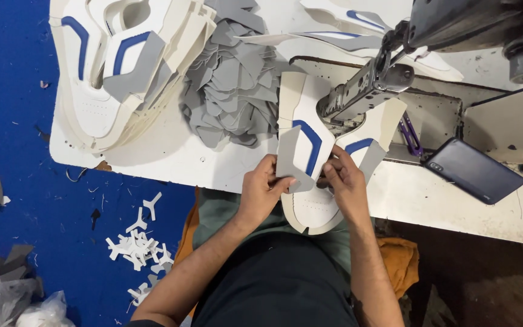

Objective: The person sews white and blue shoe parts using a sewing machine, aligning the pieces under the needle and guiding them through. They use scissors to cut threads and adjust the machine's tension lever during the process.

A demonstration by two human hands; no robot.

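- Hands meet at the desk edge: left hand pinches a grey patch onto a white shoe upper with blue stripes; right hand grips the upper's other side.
- Step, as I judge: aligning the patch for stitching.
- Next likely needs steady feeding under the sewing machine just beyond the fingers.
- Upper lies flat, curved, partly overhanging the desk.
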